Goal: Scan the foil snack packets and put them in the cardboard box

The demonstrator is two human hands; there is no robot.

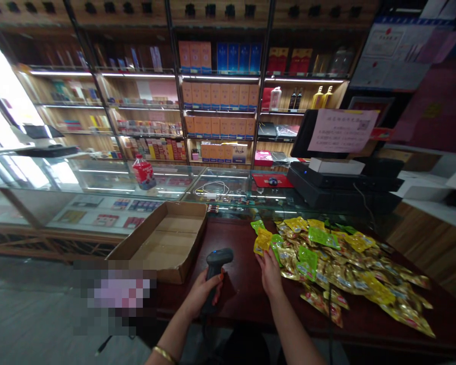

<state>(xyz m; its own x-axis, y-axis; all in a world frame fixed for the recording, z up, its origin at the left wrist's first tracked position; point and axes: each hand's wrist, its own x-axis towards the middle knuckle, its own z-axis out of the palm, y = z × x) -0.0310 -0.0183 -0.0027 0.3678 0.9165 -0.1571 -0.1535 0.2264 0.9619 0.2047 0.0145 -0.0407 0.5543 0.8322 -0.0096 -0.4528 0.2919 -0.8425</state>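
My left hand is wrapped round the handle of a dark barcode scanner, which stands upright above the brown table with its head pointing right. At the left edge of a heap of snack packets, my right hand has its fingertips on a yellow snack packet. The fingers seem to pinch its lower edge, partly hidden behind the hand. A green snack packet lies right beside it. The heap is mostly shiny gold, with some yellow and green packets on top.
A shallow open cardboard box stands left of the scanner. Behind the table is a glass counter with a red-labelled bottle, a white cable and a mouse. A monitor stands at the right.
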